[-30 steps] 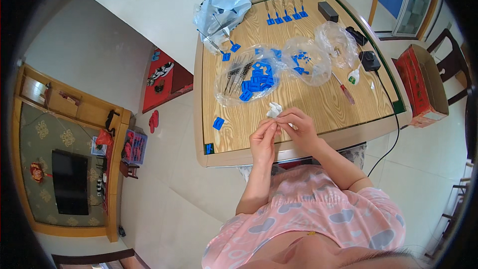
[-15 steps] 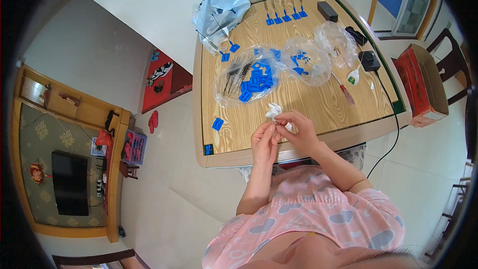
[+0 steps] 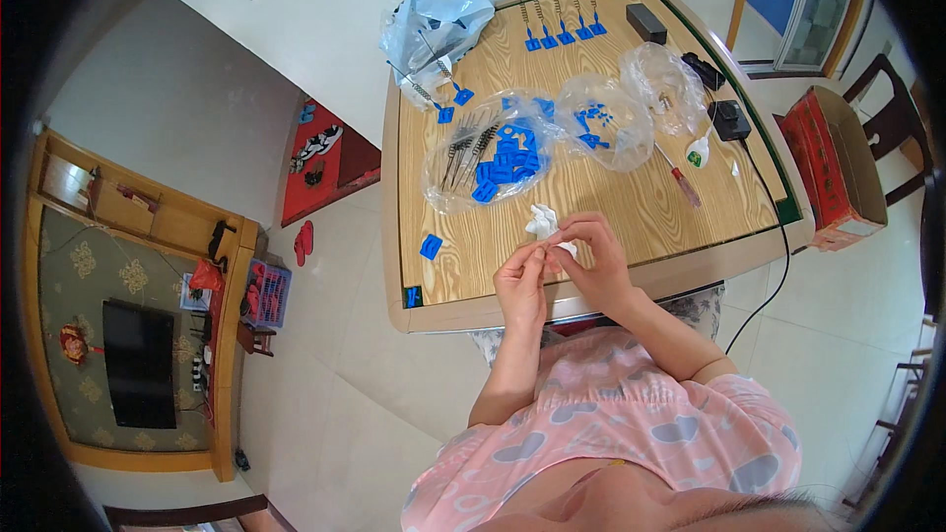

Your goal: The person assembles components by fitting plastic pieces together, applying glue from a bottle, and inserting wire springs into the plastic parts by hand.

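Nearest to us are the left hand [image 3: 522,281] and the right hand [image 3: 596,246], brought together over the near edge of the wood-grained table [image 3: 611,209]. Their thumbs and index fingers meet in a pinch; whatever may sit between the fingertips is too small and hidden for us to make out, so we cannot tell whether the grip grasps anything. Just beyond the grip we see a white crumpled piece [image 3: 540,221], with more white showing beneath the right hand; we cannot tell whether the fingers touch it.

To the left of the grip, a single blue piece [image 3: 431,246] lies by itself. Ahead and slightly left, an open clear bag [image 3: 440,187] contains blue pieces [image 3: 505,167] and dark springs [image 3: 459,151]. Ahead and slightly right, a second clear bag [image 3: 628,150] holds small blue parts [image 3: 592,116]. Farther to the right of the grip lies a screwdriver [image 3: 684,187] with a red handle, and past it a black device [image 3: 729,120] with a cable.

Farther ahead on the left we find two spring-and-rod assemblies [image 3: 446,114] on blue bases, near a light-blue plastic bag [image 3: 429,25]. Farthest ahead of the grip, five similar assemblies [image 3: 566,37] stand in a row, with a dark block [image 3: 646,24] to their right.
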`<action>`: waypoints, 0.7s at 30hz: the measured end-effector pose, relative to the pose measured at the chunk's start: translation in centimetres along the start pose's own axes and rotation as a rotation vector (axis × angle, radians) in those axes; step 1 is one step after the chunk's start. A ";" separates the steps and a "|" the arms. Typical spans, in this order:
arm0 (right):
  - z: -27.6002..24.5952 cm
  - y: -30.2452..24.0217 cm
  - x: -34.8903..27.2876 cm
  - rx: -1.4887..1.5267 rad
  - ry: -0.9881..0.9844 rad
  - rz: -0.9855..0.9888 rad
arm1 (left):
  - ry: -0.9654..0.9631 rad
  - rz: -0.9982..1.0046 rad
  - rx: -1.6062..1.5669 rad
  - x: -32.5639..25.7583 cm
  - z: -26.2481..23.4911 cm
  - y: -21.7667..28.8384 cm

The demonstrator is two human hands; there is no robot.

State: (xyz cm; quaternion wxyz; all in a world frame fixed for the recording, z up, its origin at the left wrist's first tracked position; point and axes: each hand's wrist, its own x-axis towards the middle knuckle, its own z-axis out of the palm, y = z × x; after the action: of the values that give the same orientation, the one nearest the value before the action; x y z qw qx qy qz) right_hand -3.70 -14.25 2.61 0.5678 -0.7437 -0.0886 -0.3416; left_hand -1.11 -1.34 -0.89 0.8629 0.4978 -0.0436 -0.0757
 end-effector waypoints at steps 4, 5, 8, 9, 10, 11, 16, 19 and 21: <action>0.1 0.1 0.1 -0.057 -0.053 -0.052 | -0.010 -0.082 -0.134 -0.1 0.7 0.7; 0.1 0.2 0.1 -0.066 -0.048 -0.055 | -0.008 -0.097 -0.136 -0.1 0.8 0.7; 0.2 0.2 0.4 -0.083 -0.058 -0.078 | 0.005 -0.107 -0.183 -0.3 0.5 0.4; 0.2 0.2 0.4 -0.083 -0.057 -0.077 | 0.005 -0.108 -0.183 -0.3 0.6 0.4; 0.2 0.3 0.4 -0.085 -0.063 -0.067 | 0.013 -0.127 -0.191 -0.3 0.7 0.4; 0.2 0.4 0.4 -0.086 -0.068 -0.057 | 0.021 -0.146 -0.199 -0.3 0.8 0.4; 0.3 0.2 0.6 -0.082 -0.050 -0.035 | 0.036 -0.188 -0.278 -0.2 1.4 0.6; 0.6 0.0 0.6 -0.064 -0.038 -0.011 | -0.043 -0.218 -0.386 0.1 0.8 0.1; 0.7 0.2 0.4 -0.064 -0.032 -0.004 | -0.095 -0.242 -0.448 0.1 0.6 -0.1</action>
State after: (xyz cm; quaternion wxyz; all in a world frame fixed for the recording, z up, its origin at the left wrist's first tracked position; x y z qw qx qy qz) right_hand -3.00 -13.80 2.58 0.5417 -0.7667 -0.0881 -0.3333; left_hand -1.06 -1.94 -0.65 0.9332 0.2920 -0.0064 -0.2094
